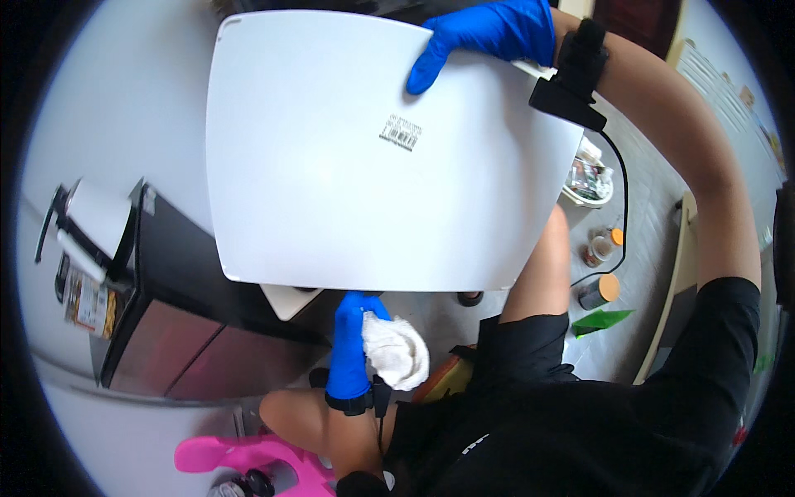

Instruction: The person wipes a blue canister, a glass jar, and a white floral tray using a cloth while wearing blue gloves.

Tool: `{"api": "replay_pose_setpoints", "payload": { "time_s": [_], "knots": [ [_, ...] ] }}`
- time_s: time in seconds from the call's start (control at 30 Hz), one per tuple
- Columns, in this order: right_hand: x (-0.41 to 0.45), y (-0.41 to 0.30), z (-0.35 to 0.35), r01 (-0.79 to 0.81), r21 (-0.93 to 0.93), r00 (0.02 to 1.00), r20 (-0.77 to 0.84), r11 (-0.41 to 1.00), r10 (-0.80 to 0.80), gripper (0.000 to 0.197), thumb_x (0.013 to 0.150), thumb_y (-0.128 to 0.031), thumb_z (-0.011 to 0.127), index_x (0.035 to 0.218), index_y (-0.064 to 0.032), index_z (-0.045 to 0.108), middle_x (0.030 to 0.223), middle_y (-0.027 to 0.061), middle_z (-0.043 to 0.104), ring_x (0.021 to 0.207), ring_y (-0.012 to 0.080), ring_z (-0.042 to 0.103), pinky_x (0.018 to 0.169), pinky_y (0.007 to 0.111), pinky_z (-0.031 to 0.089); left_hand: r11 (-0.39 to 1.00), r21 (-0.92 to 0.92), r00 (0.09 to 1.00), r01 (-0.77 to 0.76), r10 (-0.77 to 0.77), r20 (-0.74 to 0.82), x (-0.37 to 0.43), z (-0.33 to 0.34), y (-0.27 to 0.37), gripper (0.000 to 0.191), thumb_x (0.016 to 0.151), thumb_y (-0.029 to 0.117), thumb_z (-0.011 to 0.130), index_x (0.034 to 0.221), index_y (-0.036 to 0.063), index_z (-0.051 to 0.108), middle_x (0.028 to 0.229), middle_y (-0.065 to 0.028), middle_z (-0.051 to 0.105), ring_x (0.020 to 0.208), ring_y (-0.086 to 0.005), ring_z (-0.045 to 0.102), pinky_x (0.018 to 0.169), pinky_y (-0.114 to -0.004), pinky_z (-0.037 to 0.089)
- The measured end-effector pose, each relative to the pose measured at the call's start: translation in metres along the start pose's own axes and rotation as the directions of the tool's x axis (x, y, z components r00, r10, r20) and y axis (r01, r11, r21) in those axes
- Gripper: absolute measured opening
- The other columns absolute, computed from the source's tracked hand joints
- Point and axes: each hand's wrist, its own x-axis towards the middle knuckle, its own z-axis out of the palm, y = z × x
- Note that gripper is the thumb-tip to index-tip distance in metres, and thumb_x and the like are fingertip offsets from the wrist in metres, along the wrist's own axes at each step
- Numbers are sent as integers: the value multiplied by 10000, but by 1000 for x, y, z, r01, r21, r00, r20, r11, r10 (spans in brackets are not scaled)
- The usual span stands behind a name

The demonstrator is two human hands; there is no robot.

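Note:
A large white panel (348, 186) with rounded corners and a printed label fills the middle of the view. My right hand (481, 43), in a blue glove, grips its upper edge, thumb lying on the face. Below the panel's bottom edge is my left hand (352, 348), also blue-gloved, closed around a bunched white cloth (397, 353). Its fingertips are partly hidden at the panel's edge, so whether they touch the panel is unclear. Both wrists wear black straps with small devices and cables.
On the left stands a dark cabinet (180, 261) with an air fryer-like white appliance (99, 214) on top. A pink plastic stool (248, 453) is at lower left. On the floor at right are a white basket (587, 200), jars (599, 292) and a green packet (601, 322).

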Motion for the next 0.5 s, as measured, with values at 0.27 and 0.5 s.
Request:
{"api": "replay_pose_setpoints", "payload": {
  "time_s": [0.27,0.5],
  "knots": [
    [70,-6,40,-9,-17,987,159,1000,12,373,763,-241,675,1075,-42,634,961,47,665,793,107,619,730,228,487,953,-297,879,-64,-87,-469,-29,15,13,248,888,216,579,705,54,537,624,-10,524,561,-94,490,506,-263,386],
    [82,1,41,55,-69,974,225,996,-38,411,766,-251,671,1107,-29,618,1047,50,644,909,110,590,828,233,447,955,-289,898,-74,-63,-435,-43,29,10,281,891,254,586,698,61,519,586,-5,503,518,-87,475,479,-252,382]
  ]
}}
